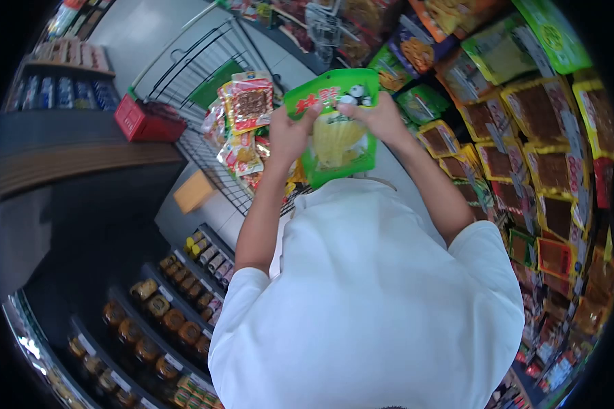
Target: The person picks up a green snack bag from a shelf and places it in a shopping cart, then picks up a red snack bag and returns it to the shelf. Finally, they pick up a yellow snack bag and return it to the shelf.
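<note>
head view: my left hand (290,133) and right hand (381,121) pinch the green pouch (341,146) in the upper middle of the frame, thumbs in front. if one thumb slips on smooth film, the pouch may fall beside the cart (215,85).

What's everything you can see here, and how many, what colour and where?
Pouch: one, green with yellow, between both hands
Cart: one, dark wire with green, beyond the left hand
Packets in it: several, mostly red, white, yellow
Basket: one, red, left of the cart
Block: one, tan, low beside the cart
Blue packs: a row, upper left
Jars: many, brown and amber, lower-left shelves
Shelf packets: many, yellow and brown mostly, right
Shirt: one, white, on the person
Left hand: one, bare, pouch's left edge
Right hand: one, bare, its right edge
</note>
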`<state>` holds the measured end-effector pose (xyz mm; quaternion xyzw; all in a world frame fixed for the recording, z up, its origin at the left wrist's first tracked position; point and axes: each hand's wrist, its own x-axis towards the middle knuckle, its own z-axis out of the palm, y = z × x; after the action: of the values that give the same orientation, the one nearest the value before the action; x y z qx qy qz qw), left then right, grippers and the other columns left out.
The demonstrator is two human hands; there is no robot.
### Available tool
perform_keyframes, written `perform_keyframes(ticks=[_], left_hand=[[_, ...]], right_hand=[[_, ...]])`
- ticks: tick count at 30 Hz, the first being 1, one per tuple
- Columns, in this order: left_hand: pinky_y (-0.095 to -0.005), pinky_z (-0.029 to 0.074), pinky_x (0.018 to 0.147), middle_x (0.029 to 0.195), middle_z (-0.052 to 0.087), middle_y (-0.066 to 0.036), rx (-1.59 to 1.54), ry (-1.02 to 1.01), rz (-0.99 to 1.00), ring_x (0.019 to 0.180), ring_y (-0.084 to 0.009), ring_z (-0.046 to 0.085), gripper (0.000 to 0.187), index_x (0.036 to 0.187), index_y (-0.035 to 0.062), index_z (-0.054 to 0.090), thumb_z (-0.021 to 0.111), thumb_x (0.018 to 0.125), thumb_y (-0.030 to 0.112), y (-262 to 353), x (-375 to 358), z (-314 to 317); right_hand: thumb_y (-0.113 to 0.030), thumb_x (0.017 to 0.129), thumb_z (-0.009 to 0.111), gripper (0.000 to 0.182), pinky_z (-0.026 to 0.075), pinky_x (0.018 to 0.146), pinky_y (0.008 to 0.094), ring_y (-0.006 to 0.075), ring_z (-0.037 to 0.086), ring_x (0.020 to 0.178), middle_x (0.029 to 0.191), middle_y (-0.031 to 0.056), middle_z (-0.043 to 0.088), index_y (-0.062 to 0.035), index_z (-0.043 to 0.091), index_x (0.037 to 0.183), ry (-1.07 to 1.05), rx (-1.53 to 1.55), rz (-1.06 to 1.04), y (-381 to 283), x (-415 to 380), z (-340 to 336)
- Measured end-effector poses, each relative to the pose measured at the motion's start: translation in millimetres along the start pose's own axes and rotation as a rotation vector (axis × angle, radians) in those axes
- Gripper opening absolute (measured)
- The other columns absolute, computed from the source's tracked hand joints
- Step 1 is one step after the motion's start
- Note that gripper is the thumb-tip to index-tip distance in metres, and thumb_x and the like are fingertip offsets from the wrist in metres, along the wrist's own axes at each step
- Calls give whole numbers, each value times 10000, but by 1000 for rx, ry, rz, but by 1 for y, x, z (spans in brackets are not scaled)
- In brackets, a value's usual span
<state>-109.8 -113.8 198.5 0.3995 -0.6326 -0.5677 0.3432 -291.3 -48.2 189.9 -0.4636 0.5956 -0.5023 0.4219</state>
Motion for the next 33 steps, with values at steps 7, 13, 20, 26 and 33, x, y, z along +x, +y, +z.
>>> perform_keyframes(ticks=[7,13,20,26,33], left_hand=[[-228,401,524,717,646,-28,118,-17,44,617,-50,516,226,946,-1,674,663,859,207,-30,-4,25],[-228,317,446,623,587,-14,249,-141,35,523,-46,417,209,875,4,678,674,847,210,-37,-5,55],[-216,322,450,627,593,-16,271,-298,44,518,-40,419,199,854,-7,674,692,835,190,-47,0,102],[-202,429,621,840,644,2,142,-356,-94,710,-58,544,185,973,-17,656,652,871,137,-62,-3,132],[-264,453,822,1060,646,-28,153,-134,-540,989,-121,587,231,1079,60,611,608,901,206,-107,-26,88]], right_hand=[[-265,802,728,309,487,750,279,103,615,818,917,32,682,-28,665,991,101,239,112,40,-33,-7],[-279,794,735,363,480,796,274,113,613,860,965,45,672,-31,647,1044,39,340,256,91,-75,-28],[-322,802,713,378,475,823,304,129,612,885,963,54,675,-44,647,1049,164,370,147,98,-104,-63],[-463,811,654,497,495,771,360,263,656,861,934,152,675,-16,644,1027,244,-7,341,164,-122,-97],[-513,834,577,556,494,771,422,360,635,916,953,227,650,12,628,1007,524,-164,855,340,-147,-138]])
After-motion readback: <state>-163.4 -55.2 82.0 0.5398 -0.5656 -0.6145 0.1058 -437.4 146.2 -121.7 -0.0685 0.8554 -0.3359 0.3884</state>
